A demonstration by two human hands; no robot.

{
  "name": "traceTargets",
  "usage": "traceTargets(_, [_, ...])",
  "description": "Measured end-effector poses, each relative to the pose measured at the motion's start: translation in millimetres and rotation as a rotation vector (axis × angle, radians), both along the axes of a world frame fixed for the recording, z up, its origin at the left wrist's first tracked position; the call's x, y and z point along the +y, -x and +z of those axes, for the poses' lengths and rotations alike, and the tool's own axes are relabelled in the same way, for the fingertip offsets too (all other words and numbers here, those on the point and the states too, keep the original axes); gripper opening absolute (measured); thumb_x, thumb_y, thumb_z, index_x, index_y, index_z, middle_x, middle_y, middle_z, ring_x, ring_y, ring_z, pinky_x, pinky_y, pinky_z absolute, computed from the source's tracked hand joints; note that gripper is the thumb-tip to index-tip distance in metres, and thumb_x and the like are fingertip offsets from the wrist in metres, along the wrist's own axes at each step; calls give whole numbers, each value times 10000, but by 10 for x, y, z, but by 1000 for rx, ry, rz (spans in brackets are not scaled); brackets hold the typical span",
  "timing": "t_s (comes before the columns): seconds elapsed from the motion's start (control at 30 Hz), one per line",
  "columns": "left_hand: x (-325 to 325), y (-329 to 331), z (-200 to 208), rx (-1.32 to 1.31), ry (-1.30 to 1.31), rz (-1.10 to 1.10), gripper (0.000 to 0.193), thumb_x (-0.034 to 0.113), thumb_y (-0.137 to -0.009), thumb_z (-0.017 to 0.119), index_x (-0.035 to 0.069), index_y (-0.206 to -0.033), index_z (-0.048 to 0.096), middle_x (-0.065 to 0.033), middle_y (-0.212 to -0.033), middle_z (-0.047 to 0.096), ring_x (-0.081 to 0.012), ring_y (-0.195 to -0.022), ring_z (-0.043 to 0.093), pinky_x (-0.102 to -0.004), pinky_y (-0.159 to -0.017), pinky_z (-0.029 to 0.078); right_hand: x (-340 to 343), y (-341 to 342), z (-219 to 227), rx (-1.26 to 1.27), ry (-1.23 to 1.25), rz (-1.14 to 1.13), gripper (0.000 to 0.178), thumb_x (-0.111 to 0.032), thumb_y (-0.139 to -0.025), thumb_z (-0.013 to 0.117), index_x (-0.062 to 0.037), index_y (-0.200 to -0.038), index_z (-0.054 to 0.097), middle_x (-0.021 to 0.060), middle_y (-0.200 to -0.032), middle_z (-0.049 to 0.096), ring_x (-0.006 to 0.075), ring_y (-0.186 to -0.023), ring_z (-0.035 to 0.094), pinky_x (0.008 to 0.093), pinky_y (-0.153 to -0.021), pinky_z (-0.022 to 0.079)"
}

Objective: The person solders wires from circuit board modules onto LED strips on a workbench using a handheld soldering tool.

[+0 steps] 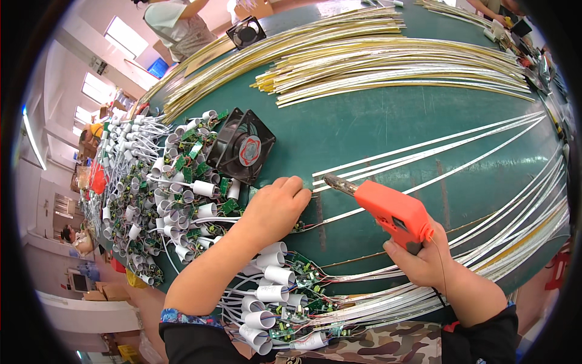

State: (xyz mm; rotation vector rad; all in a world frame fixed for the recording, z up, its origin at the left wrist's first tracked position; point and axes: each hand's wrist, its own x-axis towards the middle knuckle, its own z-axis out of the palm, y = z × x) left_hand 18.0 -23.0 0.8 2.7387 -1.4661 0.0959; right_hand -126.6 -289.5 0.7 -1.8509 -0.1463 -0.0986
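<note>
My right hand point(427, 261) is closed around an orange soldering gun point(393, 209), whose metal tip points left toward the ends of some thin white LED strips point(418, 153). A thin wire hangs from the back of the gun. Just left of the tip, my left hand point(276, 206) has its fingers curled down at the table, below a black fan point(242, 147). Whatever those fingers pinch is hidden beneath them. Close by that hand, a short wire runs to the end of one more strip point(345, 215).
White plastic sleeves with green circuit boards point(182, 176) heap up on the left. Finished-looking assemblies with wired strips point(376, 303) lie along the near edge. Bundles of white and yellow strips point(394, 64) cover the far side of the green table point(364, 118). Other people work beyond.
</note>
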Motion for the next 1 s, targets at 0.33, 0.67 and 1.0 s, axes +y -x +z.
traceTargets(0.33, [55,-32,-79,1,75,-31,207,43,-761,666,40,-966,637,-102,-956,614,-297,-912,629,-380,-760,535,-9,-13,50,10,-6,11,517,-75,-799,705,34,-1270,524,101,-844,644,205,-710,617,324,-696,499])
traceTargets(0.67, [94,-55,-174,52,333,33,135,21,-780,688,42,-908,654,-96,-864,621,-306,-789,629,-390,-676,524,6,-9,0,14,3,2,531,-72,-802,707,28,-1286,512,88,-814,629,197,-698,608,321,-685,496])
traceTargets(1.0, [71,-87,-170,-35,315,-56,179,14,-729,652,55,-903,656,-76,-813,595,-285,-733,618,-393,-633,512,50,-44,-20,6,15,15,537,-78,-808,705,17,-1297,506,94,-843,632,203,-716,610,323,-704,496])
